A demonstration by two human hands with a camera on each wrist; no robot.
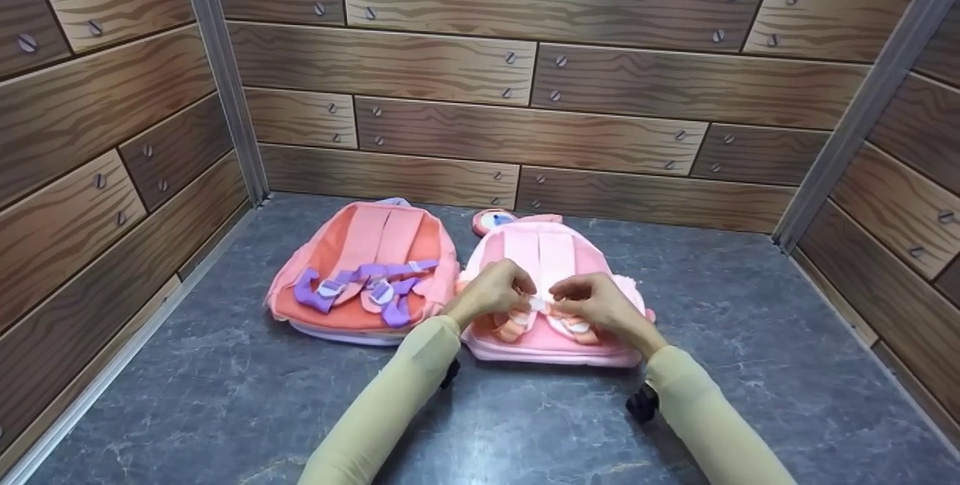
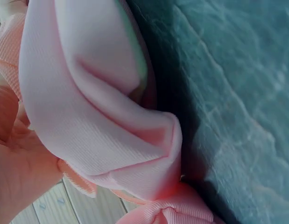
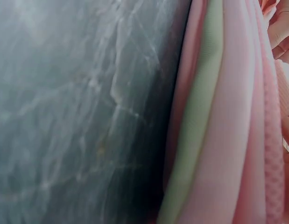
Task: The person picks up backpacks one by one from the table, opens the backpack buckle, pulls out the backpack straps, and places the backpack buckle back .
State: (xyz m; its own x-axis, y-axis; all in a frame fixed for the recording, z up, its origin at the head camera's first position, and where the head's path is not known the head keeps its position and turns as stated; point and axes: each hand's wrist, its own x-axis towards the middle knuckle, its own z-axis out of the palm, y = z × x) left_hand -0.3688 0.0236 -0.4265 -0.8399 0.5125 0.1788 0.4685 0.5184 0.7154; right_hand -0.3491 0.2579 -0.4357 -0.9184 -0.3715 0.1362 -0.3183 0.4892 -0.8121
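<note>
A light pink child's backpack (image 1: 556,243) lies on the table with its strap side up. Across its middle, orange-and-white straps (image 1: 513,327) meet at a small white buckle (image 1: 538,305). From the left, my left hand (image 1: 491,292) pinches the buckle's end with bent fingers. Facing it, my right hand (image 1: 602,308) pinches the other end, its thumb and fingertips close together. In the left wrist view, folded pink fabric (image 2: 102,126) of the backpack fills the middle, with part of the left palm beside it. The right wrist view shows the backpack's side (image 3: 233,116), and the fingers only at the edge.
A coral backpack (image 1: 360,245) with purple straps lies right beside the pink one, on the left. Behind the pink backpack sits a round plush piece (image 1: 493,221) with a blue centre. Wood-patterned walls (image 1: 525,64) enclose the grey marbled table (image 1: 750,365) on three sides.
</note>
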